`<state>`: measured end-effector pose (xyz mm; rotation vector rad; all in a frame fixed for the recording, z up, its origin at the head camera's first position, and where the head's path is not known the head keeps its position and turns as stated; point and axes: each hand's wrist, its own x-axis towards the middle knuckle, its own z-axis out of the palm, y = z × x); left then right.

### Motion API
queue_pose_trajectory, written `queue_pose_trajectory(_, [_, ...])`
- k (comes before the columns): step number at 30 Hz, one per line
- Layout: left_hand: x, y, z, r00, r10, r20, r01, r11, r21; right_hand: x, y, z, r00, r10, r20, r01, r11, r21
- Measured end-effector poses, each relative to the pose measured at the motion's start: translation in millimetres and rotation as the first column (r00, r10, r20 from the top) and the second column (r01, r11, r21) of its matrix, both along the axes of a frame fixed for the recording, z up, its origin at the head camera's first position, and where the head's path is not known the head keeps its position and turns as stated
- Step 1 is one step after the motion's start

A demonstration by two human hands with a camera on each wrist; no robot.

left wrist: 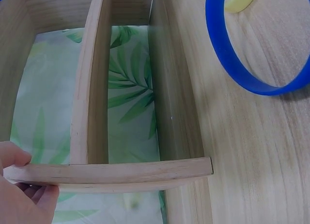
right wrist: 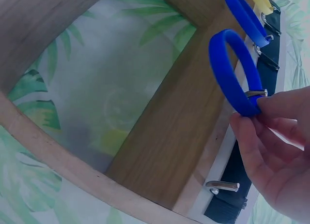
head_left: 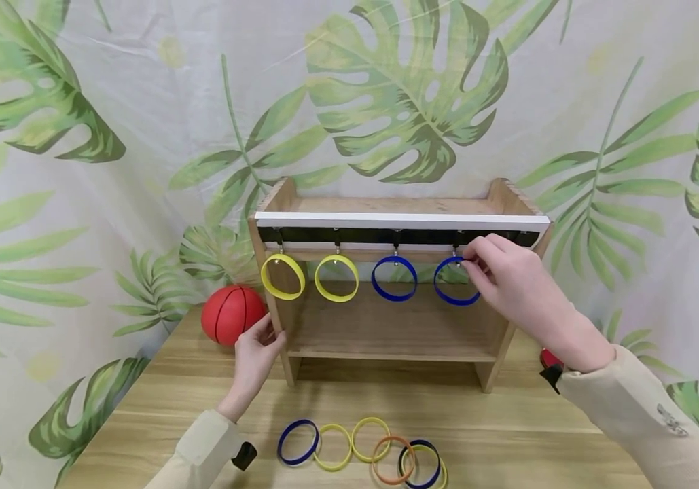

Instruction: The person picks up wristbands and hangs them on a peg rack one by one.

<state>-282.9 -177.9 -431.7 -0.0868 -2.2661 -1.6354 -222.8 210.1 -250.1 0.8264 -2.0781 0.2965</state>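
Right hand (head_left: 511,282): thumb and fingertips pinch the rim of a blue ring (right wrist: 227,86), right beside the metal hook (right wrist: 256,93) that passes through it; it is the rightmost of four hung rings. Left hand (head_left: 255,354): grips the front edge of the rack's left side panel (left wrist: 111,174), thumb on one face, fingers on the other. Next along the row, leftward: a second blue ring (head_left: 395,297), then two yellow rings (head_left: 337,299), each on its own hook. Hooks project from a black strip (head_left: 364,236), set below a white strip (head_left: 403,221) across the upper front of the wooden rack (head_left: 386,326). In front, on the wooden table (head_left: 539,435), lie six loose rings: a dark blue one at the left touching a yellow one, another yellow beside it, then an orange ring (head_left: 392,481) overlapping a second dark blue, with a third yellow partly beneath. Red ball (head_left: 233,316) with black lines sits on the table left of the rack. Behind everything: pale curtain (head_left: 202,81) with green leaf print.
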Motion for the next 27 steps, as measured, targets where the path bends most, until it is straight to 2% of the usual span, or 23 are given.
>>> queue_pose_trajectory(4, [1.0,0.7,-0.8,1.000,0.011,-0.015,-0.011,1.000,-0.004,4.0,1.9,-3.5,0.999,-0.040,-0.014,0.040,0.999,0.024])
queue_pose_trajectory(7, [1.3,0.7,-0.6,1.000,0.014,-0.012,-0.015,1.000,-0.008,12.2,4.0,-7.4,0.998,-0.048,-0.031,0.049,0.998,0.037])
queue_pose_trajectory(11, [0.9,0.9,0.4,1.000,0.017,-0.011,-0.017,1.000,-0.008,26.8,4.2,-24.3,1.000,0.001,-0.019,0.000,0.999,0.054])
queue_pose_trajectory(14, [0.2,0.5,1.6,1.000,0.025,-0.017,-0.025,1.000,-0.005,35.4,1.4,-53.2,0.998,0.044,0.037,-0.047,0.996,0.079])
queue_pose_trajectory(19, [-0.4,0.1,2.0,1.000,0.013,-0.010,-0.013,1.000,0.005,43.2,-4.2,-124.0,0.979,0.057,0.195,-0.078,0.991,0.106])
queue_pose_trajectory(23, [0.3,0.2,0.6,1.000,0.009,0.001,-0.009,1.000,-0.001,47.7,-7.5,-178.9,0.945,0.085,0.315,-0.117,0.990,0.084])
queue_pose_trajectory(27, [1.5,1.3,-0.3,1.000,0.009,-0.002,-0.009,1.000,-0.006,52.7,-10.9,-215.2,0.893,0.094,0.440,-0.132,0.989,0.058])
